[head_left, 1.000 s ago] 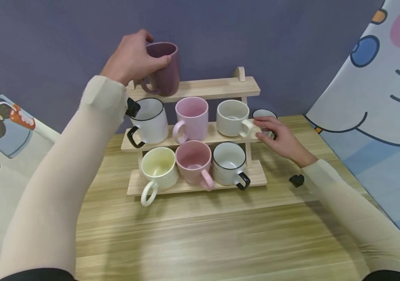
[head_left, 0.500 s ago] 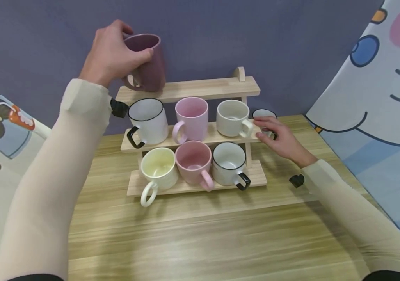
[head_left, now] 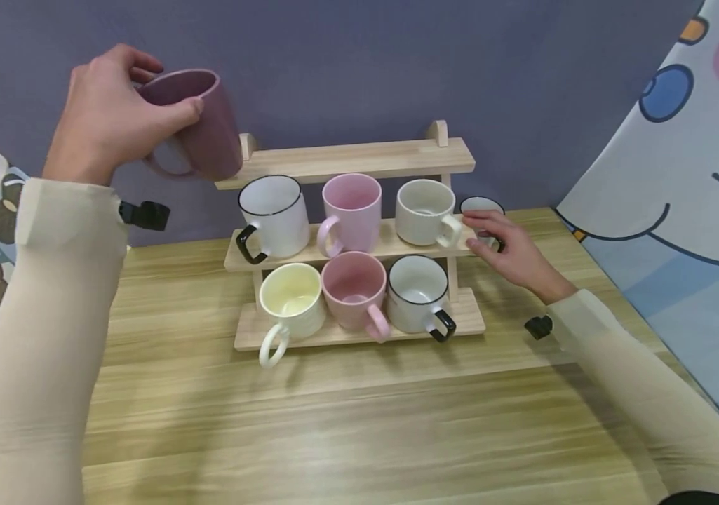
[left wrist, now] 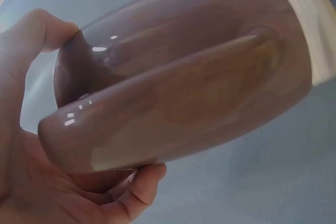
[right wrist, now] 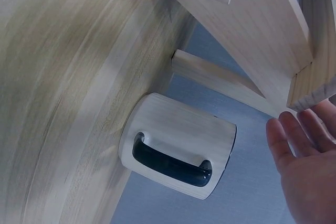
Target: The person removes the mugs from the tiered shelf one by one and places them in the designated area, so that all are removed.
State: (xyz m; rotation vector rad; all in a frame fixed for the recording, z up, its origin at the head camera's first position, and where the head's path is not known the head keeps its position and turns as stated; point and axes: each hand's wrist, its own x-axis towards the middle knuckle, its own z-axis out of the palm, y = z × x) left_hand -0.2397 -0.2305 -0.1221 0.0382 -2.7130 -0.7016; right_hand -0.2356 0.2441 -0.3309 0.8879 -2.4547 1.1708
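Note:
My left hand (head_left: 113, 116) grips a tall mauve mug (head_left: 215, 144) by its rim, thumb on the near side. The mug tilts a little at the left end of the top board of a wooden rack (head_left: 359, 160). In the left wrist view the mug (left wrist: 178, 93) overlaps a pale wood edge; whether they touch, I cannot tell. My right hand (head_left: 513, 256) is at the right end of the rack's middle board, fingers fairly straight. In the right wrist view, its fingertips lie at the board end (right wrist: 312, 85). A black-handled white mug (right wrist: 178, 145) stands near that hand.
The middle board bears a black-rimmed white mug (head_left: 277, 217), a pink mug (head_left: 353, 214) and a cream mug (head_left: 424, 214). Below them stand a pale yellow mug (head_left: 292, 301), a rose mug (head_left: 354, 291) and another black-rimmed mug (head_left: 417, 294). A blue-grey backdrop (head_left: 359, 63) rises behind.
My left hand has carried the mauve mug leftward, from above the top board to its left end, and the mug leans more. The right hand stays at the rack; the view has shifted slightly.

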